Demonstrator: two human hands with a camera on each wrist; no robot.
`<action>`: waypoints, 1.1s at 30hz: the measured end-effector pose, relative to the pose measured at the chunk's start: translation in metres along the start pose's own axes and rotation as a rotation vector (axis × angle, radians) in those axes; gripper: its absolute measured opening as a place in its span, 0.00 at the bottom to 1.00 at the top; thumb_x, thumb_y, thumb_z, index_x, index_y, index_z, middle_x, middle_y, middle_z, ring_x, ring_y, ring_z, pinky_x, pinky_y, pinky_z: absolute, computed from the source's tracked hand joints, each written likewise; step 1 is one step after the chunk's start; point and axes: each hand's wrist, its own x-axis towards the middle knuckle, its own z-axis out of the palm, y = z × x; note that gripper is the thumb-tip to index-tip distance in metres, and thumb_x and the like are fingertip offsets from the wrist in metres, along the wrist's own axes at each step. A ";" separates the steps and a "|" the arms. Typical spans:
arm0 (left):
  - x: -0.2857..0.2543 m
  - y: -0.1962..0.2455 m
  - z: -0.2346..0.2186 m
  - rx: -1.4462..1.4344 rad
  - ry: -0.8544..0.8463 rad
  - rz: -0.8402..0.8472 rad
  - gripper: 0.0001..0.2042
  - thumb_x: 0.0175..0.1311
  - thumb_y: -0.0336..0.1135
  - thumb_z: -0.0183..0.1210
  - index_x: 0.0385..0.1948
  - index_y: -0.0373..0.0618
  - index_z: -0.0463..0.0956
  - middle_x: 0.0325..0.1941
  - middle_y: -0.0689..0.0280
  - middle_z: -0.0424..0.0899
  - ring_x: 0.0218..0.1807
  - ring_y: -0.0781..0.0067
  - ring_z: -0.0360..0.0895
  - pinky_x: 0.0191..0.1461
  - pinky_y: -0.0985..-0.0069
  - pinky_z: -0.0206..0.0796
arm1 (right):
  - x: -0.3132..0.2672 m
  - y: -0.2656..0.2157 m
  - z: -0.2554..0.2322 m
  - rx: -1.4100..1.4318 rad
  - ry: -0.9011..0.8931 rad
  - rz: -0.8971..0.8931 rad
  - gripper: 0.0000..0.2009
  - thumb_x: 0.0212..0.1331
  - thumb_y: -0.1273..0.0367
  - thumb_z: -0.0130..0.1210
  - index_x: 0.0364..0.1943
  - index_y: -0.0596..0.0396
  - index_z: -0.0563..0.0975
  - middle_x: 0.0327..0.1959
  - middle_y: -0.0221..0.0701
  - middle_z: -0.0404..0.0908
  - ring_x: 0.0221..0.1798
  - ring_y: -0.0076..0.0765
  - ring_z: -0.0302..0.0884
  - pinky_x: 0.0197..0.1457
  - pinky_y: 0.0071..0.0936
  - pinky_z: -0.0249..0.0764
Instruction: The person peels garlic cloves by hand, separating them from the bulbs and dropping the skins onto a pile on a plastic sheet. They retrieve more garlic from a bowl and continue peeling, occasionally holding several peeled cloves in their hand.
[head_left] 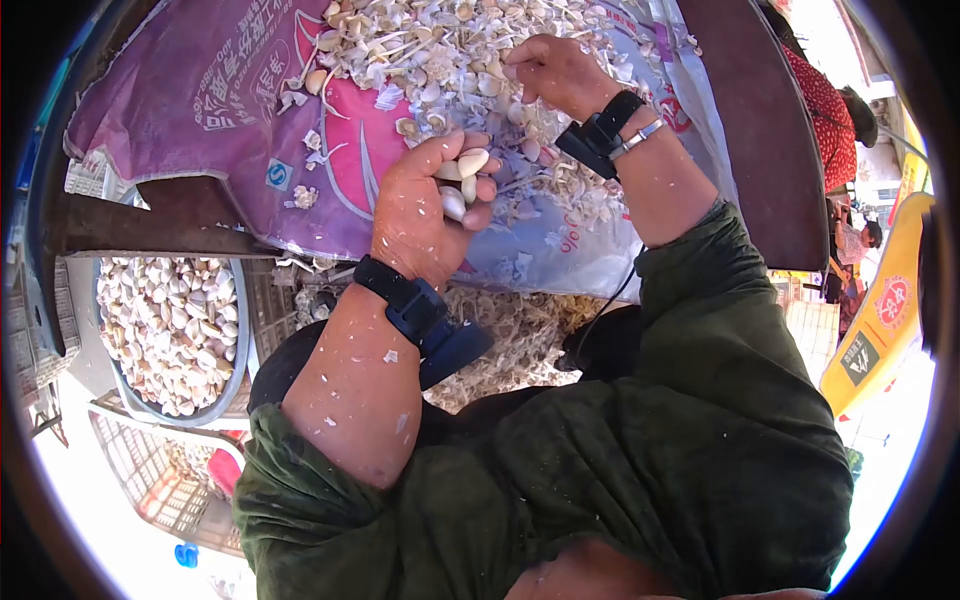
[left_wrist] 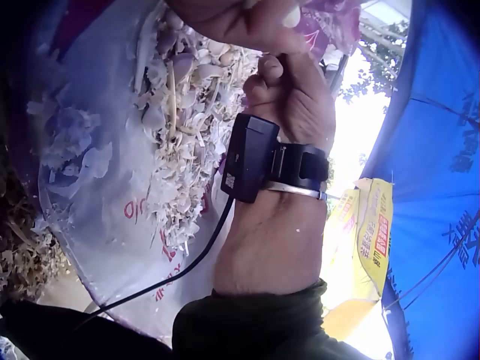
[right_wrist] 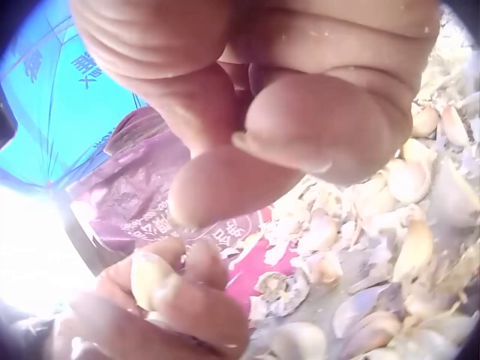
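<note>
In the head view my left hand is palm up at the near edge of the table, its fingers curled round several garlic cloves, some peeled pale, one purplish. One pale clove shows between its thumb and fingers in the right wrist view. To the right, my right hand hovers at the heap of garlic cloves and papery skins. Its fingers are bent, and the thumb tip overlaps a fingertip in the right wrist view, nothing showing between them. Both wrists carry strapped black cameras.
Purple printed sacking covers the tabletop, whose brown edge shows at right. Below left stands a round tub full of cloves, near a plastic crate. Shed skins lie under the table. A cable trails from the right wrist camera.
</note>
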 end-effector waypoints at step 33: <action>-0.046 -0.038 0.016 0.525 -0.169 -0.280 0.13 0.58 0.30 0.60 0.41 0.34 0.72 0.27 0.59 0.80 0.17 0.78 0.70 0.16 0.84 0.55 | -0.178 -0.112 -0.023 -0.408 -0.240 -0.319 0.11 0.56 0.63 0.62 0.29 0.55 0.75 0.26 0.38 0.76 0.30 0.52 0.77 0.33 0.43 0.72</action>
